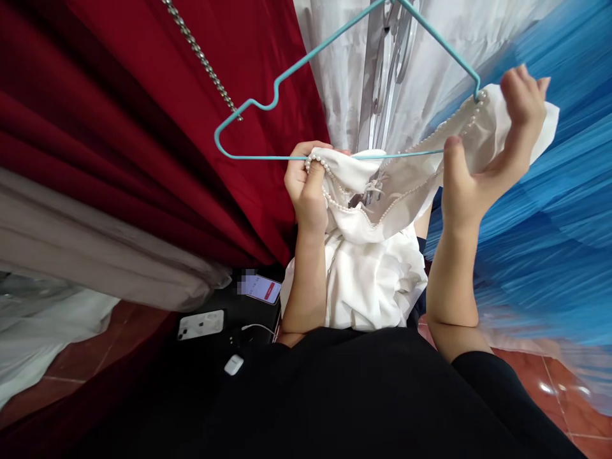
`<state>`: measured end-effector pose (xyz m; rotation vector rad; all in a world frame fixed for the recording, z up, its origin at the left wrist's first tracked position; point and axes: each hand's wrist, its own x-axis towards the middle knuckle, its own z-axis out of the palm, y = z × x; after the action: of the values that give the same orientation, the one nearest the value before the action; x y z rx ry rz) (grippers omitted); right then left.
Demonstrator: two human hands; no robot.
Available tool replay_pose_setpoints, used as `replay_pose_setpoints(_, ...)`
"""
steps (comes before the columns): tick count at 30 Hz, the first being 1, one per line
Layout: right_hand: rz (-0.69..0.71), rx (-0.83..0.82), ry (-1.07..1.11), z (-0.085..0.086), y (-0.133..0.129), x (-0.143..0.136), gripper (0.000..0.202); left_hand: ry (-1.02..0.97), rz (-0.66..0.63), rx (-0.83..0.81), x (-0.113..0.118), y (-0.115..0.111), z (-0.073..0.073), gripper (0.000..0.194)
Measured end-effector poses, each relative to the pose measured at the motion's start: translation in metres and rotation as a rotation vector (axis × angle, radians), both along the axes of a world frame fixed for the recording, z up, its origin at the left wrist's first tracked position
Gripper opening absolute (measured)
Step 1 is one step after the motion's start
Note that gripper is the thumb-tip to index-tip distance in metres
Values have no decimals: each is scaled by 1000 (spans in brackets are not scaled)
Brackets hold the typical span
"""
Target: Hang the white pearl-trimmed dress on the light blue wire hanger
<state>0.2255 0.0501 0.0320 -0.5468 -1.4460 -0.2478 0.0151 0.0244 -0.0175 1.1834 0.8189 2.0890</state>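
A white garment with pearl-beaded edges lies bunched over my lap, its upper part lifted in front of me. My left hand is closed on a pearl-edged piece of it, right by the lower bar of a light-blue hanger. The hanger's right end meets the garment's pearled edge, while its left end is bare. Beside that right end, my right hand has its thumb raised well apart from its bent fingers. White cloth lies behind this hand; whether the fingers touch it is hard to tell.
Dark red cloth hangs at left, with a beaded chain before it. Blue tulle hangs close at right. White curtains and a metal stand are ahead. Two phones and a white earbud case lie on a black surface.
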Motion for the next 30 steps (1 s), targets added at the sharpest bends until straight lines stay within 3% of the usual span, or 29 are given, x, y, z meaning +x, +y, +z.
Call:
replay_pose_setpoints(2,4,-47,-42,1,17,13,46,6,17,15,-3,0,0,31)
replay_pose_setpoints(5,18,-163,15,9,35,23,32,31,50,31,-8,0,0,35)
replay_pose_setpoints(9,-38,-141,183,25,50,39,30,48,38,39,-13,-1,2,36)
replay_pose_setpoints(11,-90,-150,233,24,56,55,32,44,37,38,-14,-2,2,34)
replay_pose_setpoints(13,-114,-194,258,13,61,73,30,57,45,22,-15,-1,2,35)
replay_pose_setpoints(17,-77,-351,172,-30,55,96,16,52,47,4,-9,0,0,37)
replay_pose_setpoints(19,-33,-491,48,-48,41,91,10,22,42,1,-4,-1,0,35)
replay_pose_setpoints(21,17,-565,-111,-55,23,75,5,-2,28,10,1,-2,0,34)
replay_pose_setpoints(23,77,-488,-265,-51,5,54,9,-15,4,25,3,-4,1,34)
replay_pose_setpoints(26,141,-253,-256,-35,-10,20,18,-15,-6,23,5,-6,4,34)
replay_pose_setpoints(30,201,-366,-301,-27,-8,-12,31,13,-12,-22,4,-9,4,34)
